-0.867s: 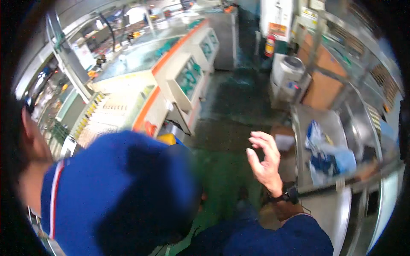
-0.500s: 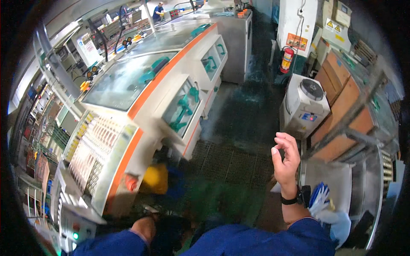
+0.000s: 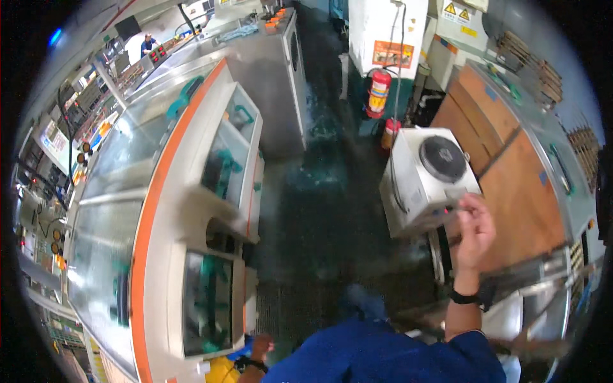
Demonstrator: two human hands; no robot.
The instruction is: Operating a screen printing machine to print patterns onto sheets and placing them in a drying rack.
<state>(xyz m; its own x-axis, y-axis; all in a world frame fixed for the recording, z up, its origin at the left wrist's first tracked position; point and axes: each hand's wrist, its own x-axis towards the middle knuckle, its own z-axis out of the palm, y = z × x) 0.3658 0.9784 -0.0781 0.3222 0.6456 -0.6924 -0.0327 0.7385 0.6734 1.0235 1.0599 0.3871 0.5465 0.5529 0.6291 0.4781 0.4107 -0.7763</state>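
My right hand [image 3: 476,230] is raised on the right, a black band on its wrist. Its fingers are loosely bent and apart, with nothing visible in them. It appears in front of the white box-shaped unit [image 3: 418,182] with a round black fan grille; touching cannot be told. Low down, my left hand [image 3: 260,348] hangs beside the long cream machine [image 3: 163,255] with an orange stripe, close to something yellow [image 3: 220,369]. Its fingers are small and blurred, so their closure is unclear.
A dark, wet-looking walkway [image 3: 313,210] runs ahead between the machine and the white unit. Fire extinguishers [image 3: 378,92] stand by a white pillar [image 3: 383,25]. Brown panels [image 3: 511,172] line the right, with a metal frame [image 3: 549,274] nearer. Another person [image 3: 148,45] is far left.
The view has advanced along the machine and swung right. The white unit and extinguishers look nearer. My right hand appears farther right, and my left hand now shows beside the machine.
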